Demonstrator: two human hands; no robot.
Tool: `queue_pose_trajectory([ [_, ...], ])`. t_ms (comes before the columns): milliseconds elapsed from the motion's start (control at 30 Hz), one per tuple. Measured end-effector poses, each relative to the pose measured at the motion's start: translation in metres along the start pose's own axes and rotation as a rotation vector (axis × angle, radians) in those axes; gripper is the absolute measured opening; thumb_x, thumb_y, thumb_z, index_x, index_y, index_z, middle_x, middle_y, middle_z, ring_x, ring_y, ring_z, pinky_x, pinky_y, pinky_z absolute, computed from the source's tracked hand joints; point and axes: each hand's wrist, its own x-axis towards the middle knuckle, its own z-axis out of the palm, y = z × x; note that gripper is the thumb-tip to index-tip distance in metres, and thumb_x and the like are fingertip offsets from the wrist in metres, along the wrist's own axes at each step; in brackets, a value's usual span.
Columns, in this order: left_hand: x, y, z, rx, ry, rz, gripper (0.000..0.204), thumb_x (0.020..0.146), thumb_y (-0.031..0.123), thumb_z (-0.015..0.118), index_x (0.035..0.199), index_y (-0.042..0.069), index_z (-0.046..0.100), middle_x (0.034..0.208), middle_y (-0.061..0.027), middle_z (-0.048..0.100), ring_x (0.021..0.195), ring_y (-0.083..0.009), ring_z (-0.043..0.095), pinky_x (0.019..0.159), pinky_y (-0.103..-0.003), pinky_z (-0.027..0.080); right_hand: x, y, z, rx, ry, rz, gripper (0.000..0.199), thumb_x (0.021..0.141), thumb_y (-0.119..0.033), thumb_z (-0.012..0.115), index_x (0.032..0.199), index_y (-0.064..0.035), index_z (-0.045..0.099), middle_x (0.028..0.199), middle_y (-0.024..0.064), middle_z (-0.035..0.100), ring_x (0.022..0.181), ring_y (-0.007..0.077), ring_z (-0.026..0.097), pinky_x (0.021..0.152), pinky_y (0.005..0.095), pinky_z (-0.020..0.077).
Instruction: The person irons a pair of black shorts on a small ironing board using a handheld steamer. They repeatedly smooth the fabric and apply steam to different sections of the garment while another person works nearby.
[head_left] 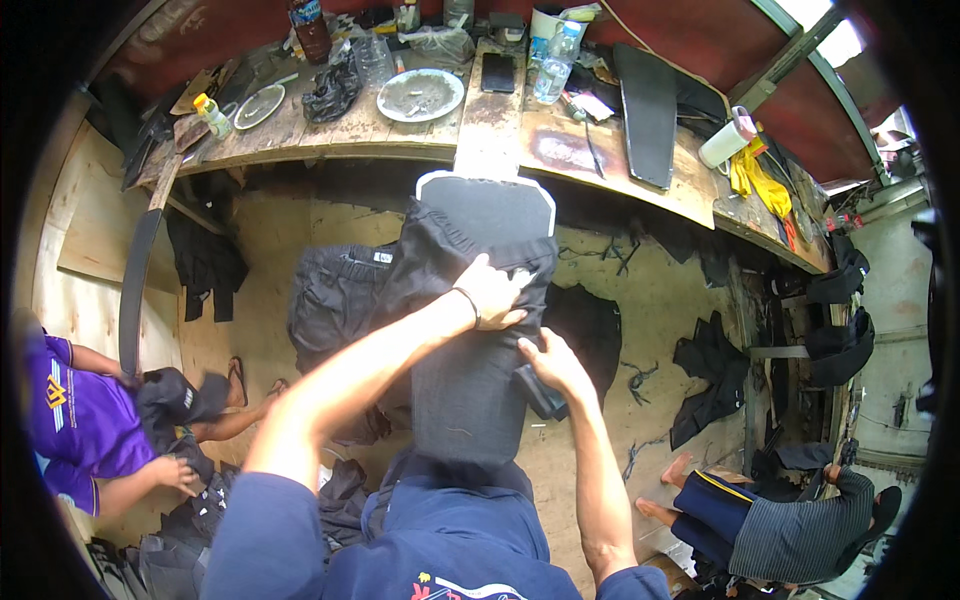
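Black trousers (470, 390) are drawn over a narrow padded board (490, 208), whose dark top and pale edge stick out beyond the waistband. My left hand (494, 292) lies across the cloth near the waistband. Its fingers are curled on the fabric, beside a small pale shiny patch I cannot identify. My right hand (560, 364) is closed at the right edge of the board, thumb pointing up. Below it a dark bluish object (540, 393) shows in part, its kind unclear. Another black garment (335, 300) with a gathered waist hangs left of the board.
A wooden bench (330, 142) ahead carries plates (420, 95), a water bottle (557, 62), a phone (497, 72) and a long dark board (646, 115). A co-worker in purple (85, 410) sits left; another in stripes (800, 530) sits right. Dark clothes (712, 375) lie on the floor.
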Motion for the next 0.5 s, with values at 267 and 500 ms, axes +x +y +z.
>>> queue_pose_trajectory([
  [267,0.005,-0.019,-0.007,0.371,0.469,0.069,0.031,0.101,0.032,0.065,0.123,0.015,0.076,0.121,-0.0041,0.073,0.122,-0.0193,0.067,0.132,-0.073,0.016,-0.067,-0.040,0.020,0.026,0.598,-0.142,0.050,0.097,-0.050,0.080,0.107,-0.0029,0.069,0.090,0.0163,0.075,0.085,0.0385,0.076,0.079,0.0493,0.0600],
  [500,0.008,-0.043,0.047,0.113,1.093,0.206,0.062,0.081,0.034,0.090,0.138,0.023,0.068,0.127,-0.0011,0.061,0.123,-0.0217,0.059,0.120,-0.053,0.040,-0.122,-0.052,0.086,-0.191,0.408,-0.842,0.079,0.082,-0.048,0.093,0.151,-0.0216,0.066,0.127,0.0155,0.064,0.114,0.0332,0.063,0.102,0.0473,0.0506],
])
